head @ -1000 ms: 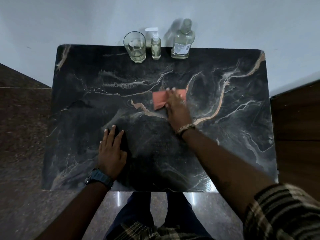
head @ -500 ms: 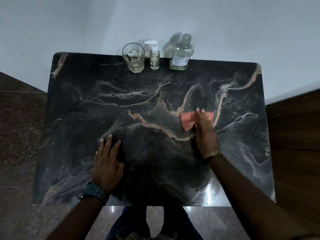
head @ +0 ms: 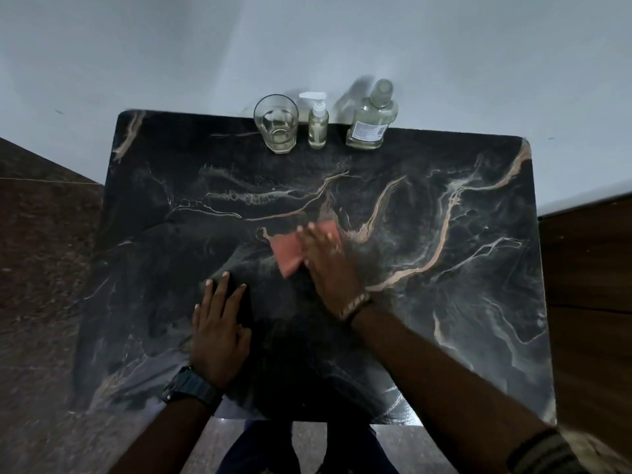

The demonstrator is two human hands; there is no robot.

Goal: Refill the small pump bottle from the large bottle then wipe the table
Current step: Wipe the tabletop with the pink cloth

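Note:
My right hand (head: pixel 328 265) presses flat on a pink cloth (head: pixel 289 253) in the middle of the black marble table (head: pixel 461 302). Part of the cloth shows to the left of and beyond the fingers; the rest is under the palm. My left hand (head: pixel 219 333) lies flat on the table near the front edge, fingers spread, holding nothing. At the far edge stand the small pump bottle (head: pixel 318 126) with a white pump head and, to its right, the large clear bottle (head: pixel 372 119) with a label and pale liquid.
A drinking glass (head: pixel 277 126) with a little pale liquid stands left of the pump bottle. A white wall runs behind the table. Brown floor lies to the left and a wooden surface (head: pixel 588 285) to the right.
My right hand slid the pink cloth out to the right, then back left toward the table's middle. The left hand stayed planted near the front edge.

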